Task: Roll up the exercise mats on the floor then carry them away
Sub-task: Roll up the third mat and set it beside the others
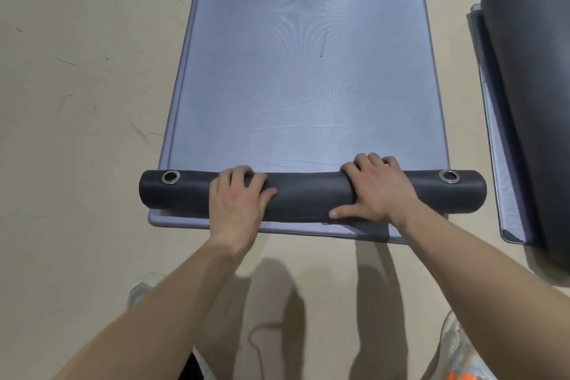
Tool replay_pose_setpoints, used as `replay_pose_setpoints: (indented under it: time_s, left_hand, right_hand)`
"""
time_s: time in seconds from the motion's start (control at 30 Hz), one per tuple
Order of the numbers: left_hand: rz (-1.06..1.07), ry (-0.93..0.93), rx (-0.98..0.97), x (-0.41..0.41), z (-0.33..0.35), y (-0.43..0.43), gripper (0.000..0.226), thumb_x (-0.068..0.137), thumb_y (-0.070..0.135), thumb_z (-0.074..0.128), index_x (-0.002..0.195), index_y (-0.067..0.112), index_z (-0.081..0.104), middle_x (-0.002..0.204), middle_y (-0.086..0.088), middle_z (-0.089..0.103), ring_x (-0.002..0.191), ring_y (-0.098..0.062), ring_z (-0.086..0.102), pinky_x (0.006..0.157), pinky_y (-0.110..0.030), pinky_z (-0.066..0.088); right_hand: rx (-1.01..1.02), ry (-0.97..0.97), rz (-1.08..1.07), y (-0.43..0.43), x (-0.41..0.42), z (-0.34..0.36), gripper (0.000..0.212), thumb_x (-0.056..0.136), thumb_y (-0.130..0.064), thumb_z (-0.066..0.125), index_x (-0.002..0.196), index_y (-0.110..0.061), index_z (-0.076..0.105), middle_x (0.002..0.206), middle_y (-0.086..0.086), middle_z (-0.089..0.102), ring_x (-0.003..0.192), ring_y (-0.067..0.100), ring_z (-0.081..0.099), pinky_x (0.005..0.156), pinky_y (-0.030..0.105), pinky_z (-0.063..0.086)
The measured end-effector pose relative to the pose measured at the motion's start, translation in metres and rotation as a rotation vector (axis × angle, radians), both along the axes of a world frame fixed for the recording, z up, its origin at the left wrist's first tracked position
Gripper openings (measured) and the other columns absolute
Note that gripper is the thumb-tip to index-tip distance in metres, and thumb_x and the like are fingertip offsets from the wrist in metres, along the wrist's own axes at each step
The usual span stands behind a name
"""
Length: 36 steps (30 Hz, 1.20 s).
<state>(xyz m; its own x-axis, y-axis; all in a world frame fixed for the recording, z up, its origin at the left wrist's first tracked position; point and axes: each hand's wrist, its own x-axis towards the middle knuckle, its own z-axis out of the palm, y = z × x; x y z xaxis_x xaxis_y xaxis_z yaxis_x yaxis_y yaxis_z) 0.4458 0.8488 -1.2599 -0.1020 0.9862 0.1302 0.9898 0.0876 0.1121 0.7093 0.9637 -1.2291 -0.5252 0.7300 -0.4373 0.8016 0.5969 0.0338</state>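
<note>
Left hand [239,200] and right hand [376,191] pressing down, fingers curled over dark roll [308,194] of grey mat [302,71], apparently gripping, second rolled mat [533,102] lying right

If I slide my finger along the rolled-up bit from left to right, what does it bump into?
left metal ring → left hand → right hand → right metal ring, all on the dark roll.

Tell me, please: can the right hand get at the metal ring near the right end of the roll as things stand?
Probably yes. The right hand rests on the rolled mat, and the metal ring lies uncovered further along the same roll, with nothing between them.
</note>
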Motion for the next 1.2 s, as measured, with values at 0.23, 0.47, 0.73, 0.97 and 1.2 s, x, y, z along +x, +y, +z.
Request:
replay_pose_setpoints:
  time_s: [0.23, 0.47, 0.73, 0.97, 1.2]
  left_hand:
    - [-0.269, 0.045, -0.245, -0.030, -0.001, 0.007, 0.093, 0.075, 0.080, 0.051, 0.136, 0.011, 0.054, 0.136, -0.011, 0.054, 0.122, -0.035, 0.053, 0.109, -0.047, 0.040]
    - [-0.337, 0.098, -0.219, -0.039, 0.009, 0.030, 0.095, 0.080, 0.086, 0.040, 0.136, 0.012, 0.059, 0.131, -0.006, 0.065, 0.118, -0.030, 0.060, 0.107, -0.046, 0.044]
    - [-0.244, 0.092, -0.271, -0.035, 0.013, 0.058, 0.084, 0.065, 0.090, 0.059, 0.131, 0.037, 0.056, 0.114, 0.005, 0.066, 0.092, -0.025, 0.063, 0.087, -0.039, 0.046]
    - [-0.179, 0.025, -0.579, -0.027, 0.044, 0.061, 0.078, 0.067, 0.093, 0.056, 0.130, 0.048, 0.048, 0.108, 0.013, 0.060, 0.096, -0.017, 0.061, 0.070, -0.033, 0.042]
    - [-0.176, -0.164, -0.889, -0.024, 0.057, 0.058, 0.073, 0.060, 0.087, 0.072, 0.120, 0.047, 0.058, 0.104, 0.016, 0.068, 0.095, -0.016, 0.061, 0.081, -0.036, 0.048]
  right_hand:
    - [0.267, 0.162, 0.017, -0.028, 0.004, -0.009, 0.090, 0.080, -0.085, 0.037, 0.137, -0.018, 0.053, 0.129, 0.007, 0.056, 0.116, 0.032, 0.053, 0.111, 0.058, 0.026]
    - [0.095, 0.102, -0.080, -0.007, -0.003, -0.008, 0.104, 0.060, -0.097, 0.042, 0.137, -0.028, 0.050, 0.133, -0.004, 0.059, 0.122, 0.024, 0.054, 0.113, 0.053, 0.029]
    - [0.115, 0.154, -0.155, 0.007, -0.003, -0.005, 0.109, 0.045, -0.097, 0.054, 0.127, -0.025, 0.056, 0.133, 0.001, 0.048, 0.117, 0.027, 0.049, 0.105, 0.047, 0.039]
    - [0.029, 0.041, -0.177, -0.001, -0.013, 0.015, 0.073, 0.064, -0.059, 0.078, 0.127, -0.028, 0.055, 0.123, -0.002, 0.057, 0.109, 0.026, 0.054, 0.094, 0.039, 0.044]
    - [-0.253, 0.026, -0.254, -0.011, -0.004, 0.039, 0.081, 0.060, -0.062, 0.082, 0.131, -0.032, 0.057, 0.112, -0.008, 0.063, 0.099, 0.020, 0.059, 0.084, 0.034, 0.050]
